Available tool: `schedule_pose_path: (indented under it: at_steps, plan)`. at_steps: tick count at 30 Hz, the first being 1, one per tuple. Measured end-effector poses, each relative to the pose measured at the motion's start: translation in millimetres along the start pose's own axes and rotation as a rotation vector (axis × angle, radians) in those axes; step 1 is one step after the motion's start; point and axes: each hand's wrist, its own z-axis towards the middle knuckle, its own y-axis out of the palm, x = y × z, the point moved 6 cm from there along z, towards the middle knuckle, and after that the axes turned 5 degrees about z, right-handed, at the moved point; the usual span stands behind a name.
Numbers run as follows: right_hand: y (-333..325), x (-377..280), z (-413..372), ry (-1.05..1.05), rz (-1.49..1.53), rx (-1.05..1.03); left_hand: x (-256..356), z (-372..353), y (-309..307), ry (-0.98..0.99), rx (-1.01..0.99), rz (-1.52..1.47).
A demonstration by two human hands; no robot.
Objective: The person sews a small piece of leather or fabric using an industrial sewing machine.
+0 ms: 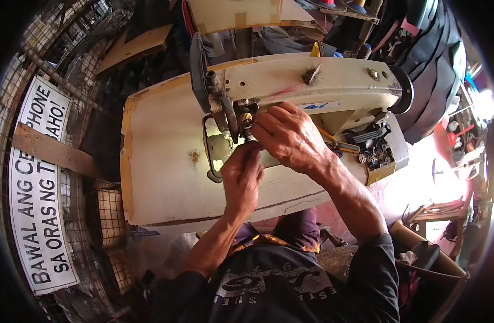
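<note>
A cream industrial sewing machine (274, 83) stands on a pale worktable (166, 140). At the front of its head, beside the brass-coloured tension knob (246, 116), my right hand (290, 134) is closed with its fingertips pinched. Just below, my left hand (242, 180) is pinched too, close to the needle area. Both sets of fingertips nearly meet, and whatever lies between them is hidden or too fine to see. Lamplight falls on the metal plate (220, 145) under the machine head.
Screwdrivers (341, 146) and small metal parts (377, 148) lie in a tray at the table's right end. A black handwheel (402, 90) juts out on the machine's right. A wire grille with a lettered sign (42, 188) runs along the left. Dark sheet material (435, 70) hangs at the back right.
</note>
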Motion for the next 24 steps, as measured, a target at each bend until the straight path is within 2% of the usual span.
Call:
schedule_pose_path:
  at_steps: [3, 5, 7, 10, 13, 17, 20, 23, 24]
  plan:
    - [-2, -1, 1, 0.0, -0.005, 0.017, 0, -6, -34, 0.139, 0.127, -0.013]
    - [-3, -1, 2, 0.007, -0.008, 0.013, -13, -6, -60, 0.097, 0.175, -0.063]
    - [-3, -2, 2, 0.023, -0.004, -0.013, -39, -2, -70, -0.014, 0.13, -0.037]
    - [-2, -3, 2, 0.002, -0.026, 0.013, -60, 12, -62, -0.118, 0.111, 0.028]
    - [-2, -3, 3, 0.022, -0.041, -0.032, -64, 32, -48, -0.206, 0.142, -0.072]
    - [-3, -3, 2, 0.008, -0.028, -0.004, -64, 42, -53, -0.166, 0.161, 0.035]
    - [-3, -2, 1, 0.022, -0.014, -0.066, -41, 33, -79, -0.064, 0.268, 0.017]
    - [-10, -6, 1, 0.004, 0.036, -0.035, 9, 24, -97, 0.133, 0.27, 0.374]
    - [-15, -7, 3, 0.002, 0.02, 0.0, 20, 23, -103, 0.278, 0.209, 0.486]
